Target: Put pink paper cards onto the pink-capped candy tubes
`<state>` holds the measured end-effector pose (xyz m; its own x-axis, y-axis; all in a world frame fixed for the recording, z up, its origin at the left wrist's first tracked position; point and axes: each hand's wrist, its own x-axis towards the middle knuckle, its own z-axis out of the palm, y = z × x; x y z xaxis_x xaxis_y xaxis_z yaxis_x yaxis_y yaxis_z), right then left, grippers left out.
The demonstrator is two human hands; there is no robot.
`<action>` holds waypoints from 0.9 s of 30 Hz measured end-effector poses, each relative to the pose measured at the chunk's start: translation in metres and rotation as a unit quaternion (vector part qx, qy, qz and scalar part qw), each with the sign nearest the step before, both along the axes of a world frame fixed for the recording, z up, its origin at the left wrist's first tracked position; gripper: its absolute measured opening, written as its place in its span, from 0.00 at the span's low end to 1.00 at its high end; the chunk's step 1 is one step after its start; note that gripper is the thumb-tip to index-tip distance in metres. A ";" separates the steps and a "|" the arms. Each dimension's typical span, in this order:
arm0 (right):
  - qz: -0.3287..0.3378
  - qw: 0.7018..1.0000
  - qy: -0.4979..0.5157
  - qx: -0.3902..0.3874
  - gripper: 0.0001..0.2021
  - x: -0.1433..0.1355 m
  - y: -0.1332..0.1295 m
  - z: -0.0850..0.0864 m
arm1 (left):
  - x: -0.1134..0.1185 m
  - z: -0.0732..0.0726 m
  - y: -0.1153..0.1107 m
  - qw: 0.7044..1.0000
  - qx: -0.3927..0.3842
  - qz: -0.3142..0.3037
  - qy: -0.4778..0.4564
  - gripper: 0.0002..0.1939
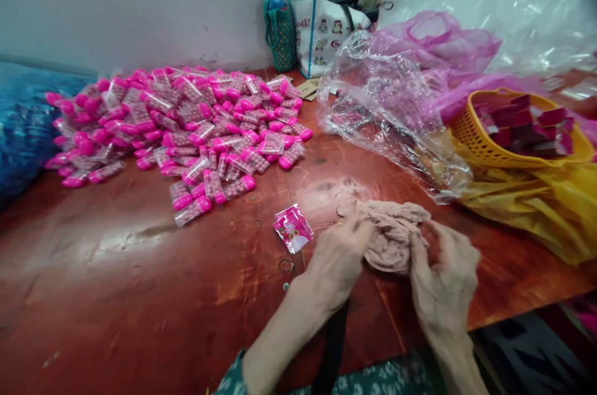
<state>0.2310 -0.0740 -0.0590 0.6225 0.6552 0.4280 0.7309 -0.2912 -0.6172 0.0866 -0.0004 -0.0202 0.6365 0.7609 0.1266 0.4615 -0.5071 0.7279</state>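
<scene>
A crumpled pale pink cloth [392, 242] lies on the red-brown table, between my two hands. At its left side, the fingers of my left hand [342, 252] are closed on the fabric, somewhat blurred. My right hand [443, 264] grips the cloth's right edge, thumb and fingers bent around it. Just left of my left hand lie some shiny pink printed labels [293, 228], stacked loosely. Farther back on the left is a big heap of small clear bottles [200, 115] with bright pink caps, filled with little pinkish balls.
A yellow basket [476, 134] of dark pink pieces stands on a yellow plastic bag [536, 202] at right. Crumpled clear plastic [373, 96] and a purple bag [448, 46] lie behind. A white tote [321, 34] leans by the wall; a blue bag [28, 127] sits far left.
</scene>
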 end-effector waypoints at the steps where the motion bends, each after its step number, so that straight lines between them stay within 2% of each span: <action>1: -0.009 0.999 -0.047 0.011 0.17 -0.009 0.003 0.007 | -0.016 0.001 0.000 0.999 0.011 0.034 0.003 0.19; 2: 0.004 0.998 -0.059 0.019 0.15 -0.020 0.007 0.013 | -0.032 -0.001 0.001 0.994 0.034 0.103 -0.001 0.17; 4: 0.099 0.993 -0.051 0.032 0.11 -0.047 0.018 0.022 | -0.062 -0.007 0.003 0.970 0.039 0.238 -0.014 0.12; 5: 0.157 0.987 -0.038 0.021 0.09 -0.061 0.025 0.023 | -0.075 -0.012 0.005 0.959 0.025 0.281 -0.022 0.11; 7: 0.271 0.961 -0.010 -0.057 0.06 -0.089 0.039 0.019 | -0.094 -0.021 0.007 0.941 -0.026 0.335 -0.039 0.10; 8: 0.302 0.949 -0.014 -0.092 0.06 -0.101 0.045 0.015 | -0.099 -0.025 0.007 0.933 -0.054 0.352 -0.049 0.10; 11: 0.335 0.933 -0.043 -0.126 0.04 -0.123 0.058 -0.002 | -0.103 -0.032 0.007 0.917 -0.111 0.377 -0.073 0.11; 15: 0.339 0.932 -0.053 -0.116 0.10 -0.126 0.059 -0.014 | -0.097 -0.037 0.007 0.903 -0.116 0.398 -0.110 0.13; 19: 0.341 0.934 -0.036 -0.102 0.10 -0.124 0.054 -0.014 | -0.093 -0.042 0.008 0.882 -0.133 0.424 -0.160 0.17; 23: 0.350 0.933 -0.004 -0.082 0.09 -0.125 0.047 -0.012 | -0.092 -0.039 0.008 0.841 -0.217 0.424 -0.257 0.14; 27: 0.311 0.940 0.136 -0.015 0.16 -0.123 0.042 -0.004 | -0.095 -0.033 0.007 0.811 -0.257 0.415 -0.323 0.16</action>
<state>0.1080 -0.0319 -0.0625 0.1983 0.9379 0.2846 0.5818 0.1210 -0.8043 -0.0082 0.0068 -0.0533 -0.1946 0.9511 -0.2398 -0.0729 0.2297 0.9705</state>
